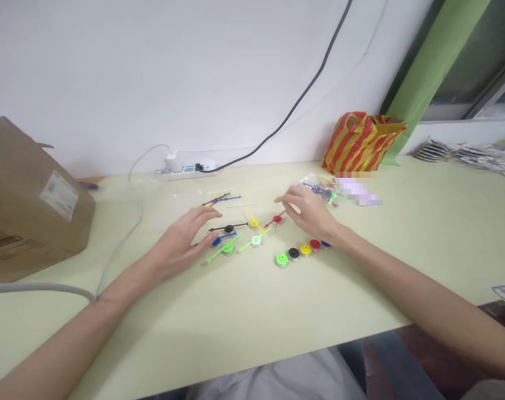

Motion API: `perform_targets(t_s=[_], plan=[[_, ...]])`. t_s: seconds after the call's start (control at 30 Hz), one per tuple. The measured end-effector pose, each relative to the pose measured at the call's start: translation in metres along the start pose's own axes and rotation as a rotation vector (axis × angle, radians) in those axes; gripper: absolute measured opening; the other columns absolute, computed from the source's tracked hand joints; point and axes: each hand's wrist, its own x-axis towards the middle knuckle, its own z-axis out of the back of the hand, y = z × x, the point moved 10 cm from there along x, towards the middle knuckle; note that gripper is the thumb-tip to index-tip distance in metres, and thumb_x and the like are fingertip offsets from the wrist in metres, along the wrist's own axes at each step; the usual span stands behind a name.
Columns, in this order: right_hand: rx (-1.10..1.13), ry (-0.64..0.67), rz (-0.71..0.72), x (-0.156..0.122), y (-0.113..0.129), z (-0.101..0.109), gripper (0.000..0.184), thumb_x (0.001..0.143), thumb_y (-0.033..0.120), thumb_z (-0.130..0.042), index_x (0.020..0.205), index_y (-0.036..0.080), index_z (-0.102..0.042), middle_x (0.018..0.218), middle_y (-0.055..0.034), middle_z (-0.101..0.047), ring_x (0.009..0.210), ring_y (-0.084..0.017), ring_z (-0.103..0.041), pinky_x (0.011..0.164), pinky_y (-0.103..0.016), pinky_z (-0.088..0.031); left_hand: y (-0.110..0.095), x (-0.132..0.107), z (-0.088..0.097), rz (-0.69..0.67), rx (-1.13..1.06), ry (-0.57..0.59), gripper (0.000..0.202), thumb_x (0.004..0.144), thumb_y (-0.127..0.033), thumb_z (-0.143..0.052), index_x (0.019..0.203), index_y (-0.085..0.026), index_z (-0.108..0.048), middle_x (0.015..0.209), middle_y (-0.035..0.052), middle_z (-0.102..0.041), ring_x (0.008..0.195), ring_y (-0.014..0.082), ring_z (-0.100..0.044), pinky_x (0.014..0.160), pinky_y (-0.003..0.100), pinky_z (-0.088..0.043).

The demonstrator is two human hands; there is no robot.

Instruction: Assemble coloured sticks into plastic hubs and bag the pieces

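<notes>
My left hand rests on the pale green table, fingers stretched out, tips next to a blue disc with a stick and a black one. My right hand hovers with fingers curled, its tips pinching at the stick of a red disc. Between the hands lie a yellow, a white and a green disc, each with a stick through it. A row of plain discs, green, black, yellow and red, lies under my right wrist.
Loose coloured sticks lie further back. A clear bag of parts sits behind my right hand. A cardboard box stands at left, a power strip with cables by the wall, a red-and-yellow bag at back right.
</notes>
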Motion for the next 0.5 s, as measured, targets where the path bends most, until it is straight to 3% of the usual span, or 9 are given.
perform_targets(t_s=[0.07,0.13,0.27,0.5], plan=[[-0.008,0.000,-0.022,0.000,-0.007,-0.001,0.031,0.098,0.012,-0.044,0.109,0.016,-0.073,0.093,-0.0106,-0.065,0.090,-0.024,-0.058,0.082,-0.039,-0.045,-0.005,-0.002,-0.015,-0.025,-0.022,0.153,0.050,0.101,-0.048,-0.046,0.147,-0.027,-0.045,0.154,0.0066,-0.047,0.143,0.0266,-0.044,0.118,0.042,-0.038],[-0.013,-0.009,-0.040,0.000,-0.012,-0.001,0.031,0.098,0.012,-0.044,0.110,0.017,-0.072,0.093,-0.0102,-0.065,0.090,-0.024,-0.058,0.083,-0.039,-0.045,-0.008,-0.004,-0.026,-0.033,-0.021,0.234,0.060,0.100,-0.052,-0.048,0.154,-0.028,-0.036,0.160,0.0063,-0.041,0.147,0.0280,-0.039,0.120,0.043,-0.036],[-0.030,0.006,-0.075,-0.001,-0.019,-0.001,0.035,0.099,0.013,-0.040,0.116,0.016,-0.070,0.095,-0.0108,-0.064,0.092,-0.025,-0.057,0.084,-0.039,-0.044,-0.007,-0.006,-0.035,-0.052,-0.002,0.244,0.067,0.098,-0.052,-0.053,0.157,-0.028,-0.032,0.159,0.0086,-0.042,0.143,0.0284,-0.045,0.115,0.042,-0.042],[-0.107,0.212,0.043,-0.004,-0.002,-0.025,0.043,0.095,0.010,-0.042,0.133,0.017,-0.061,0.113,-0.0135,-0.064,0.100,-0.027,-0.053,0.085,-0.040,-0.041,-0.008,-0.003,-0.033,-0.064,0.018,0.223,0.050,0.101,-0.037,-0.049,0.149,-0.028,-0.045,0.134,0.0098,-0.060,0.119,0.0254,-0.060,0.099,0.037,-0.050]])
